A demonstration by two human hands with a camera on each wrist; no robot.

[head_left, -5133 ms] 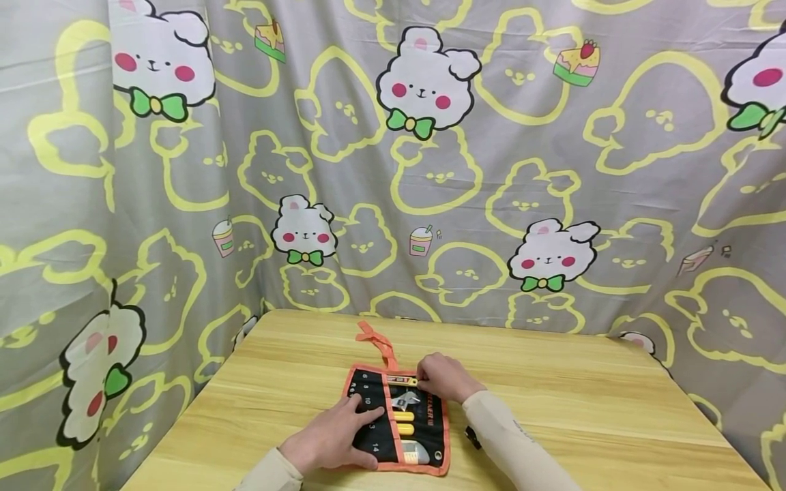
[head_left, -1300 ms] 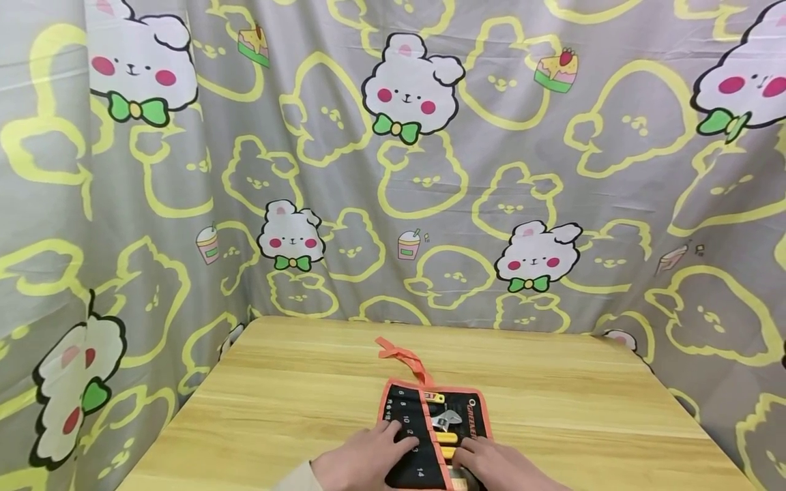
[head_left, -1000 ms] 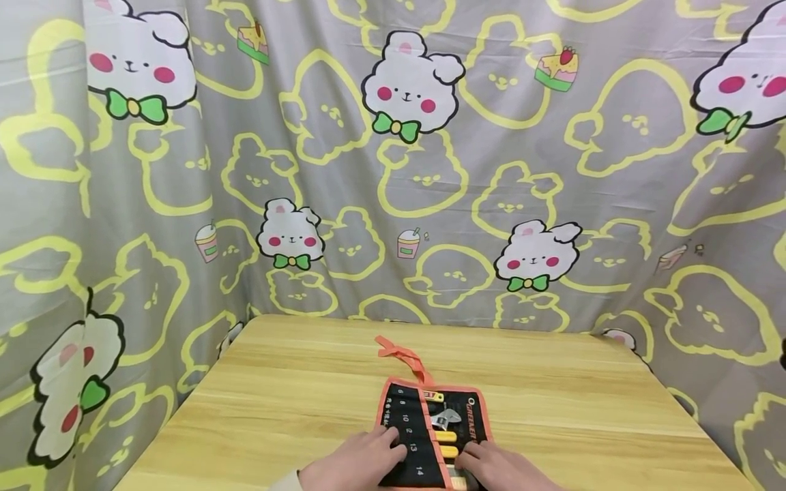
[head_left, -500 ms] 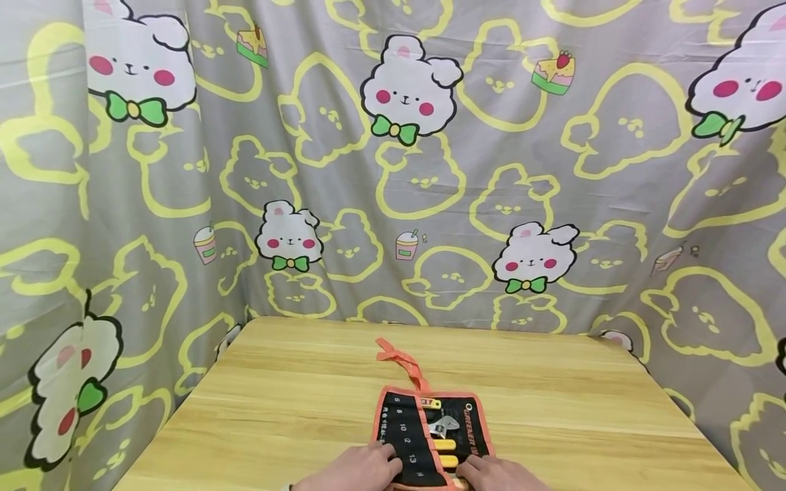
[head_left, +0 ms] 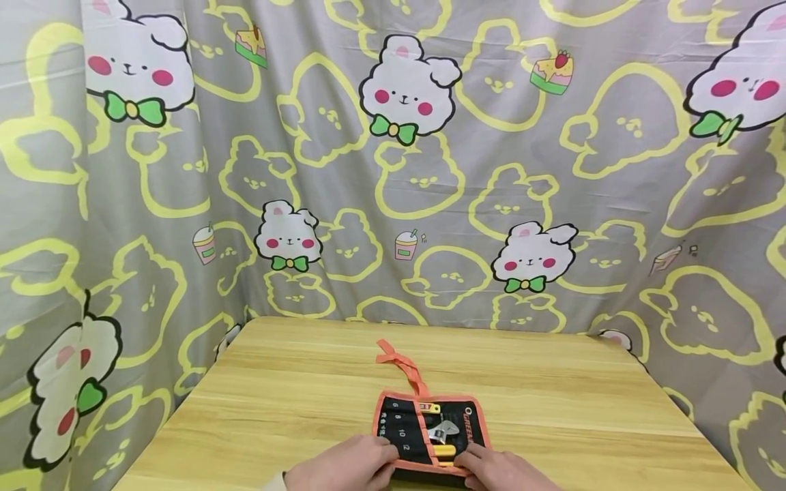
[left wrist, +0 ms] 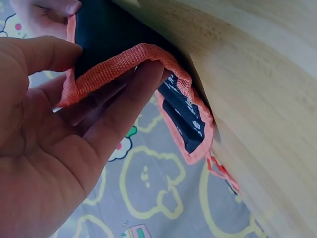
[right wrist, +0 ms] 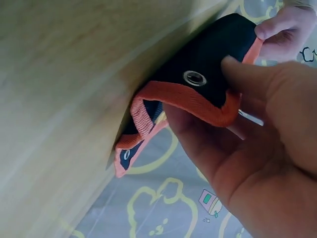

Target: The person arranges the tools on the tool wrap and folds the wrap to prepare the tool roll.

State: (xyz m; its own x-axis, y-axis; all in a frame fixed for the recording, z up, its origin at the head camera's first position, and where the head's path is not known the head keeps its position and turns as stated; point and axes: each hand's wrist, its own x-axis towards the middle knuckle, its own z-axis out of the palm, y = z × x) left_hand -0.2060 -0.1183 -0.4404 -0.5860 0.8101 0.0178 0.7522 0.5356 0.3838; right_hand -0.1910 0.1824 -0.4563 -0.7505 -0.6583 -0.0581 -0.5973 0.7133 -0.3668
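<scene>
A black tool roll [head_left: 413, 440] with orange binding lies on the table, its near edge folded up and over. My left hand [head_left: 353, 465] pinches the near left corner; in the left wrist view, its thumb lies on the black underside and its fingers reach under the orange binding [left wrist: 119, 64]. The near right corner is pinched by my right hand [head_left: 505, 470], with the thumb close to a metal eyelet [right wrist: 194, 78] in the right wrist view. An adjustable wrench [head_left: 443, 431] and a yellow handle [head_left: 445, 451] show in the pockets. The fold hides the nearest pockets.
Orange tie straps [head_left: 402, 365] trail from the roll's far edge across the wooden table [head_left: 540, 389]. A grey curtain [head_left: 344, 170] with rabbit prints hangs behind the table and along its sides.
Both hands have lifted the roll's near edge and folded it away from me, covering the lower numbers and one yellow handle. Earlier the roll lay flat, with the right hand at its far pocket.
</scene>
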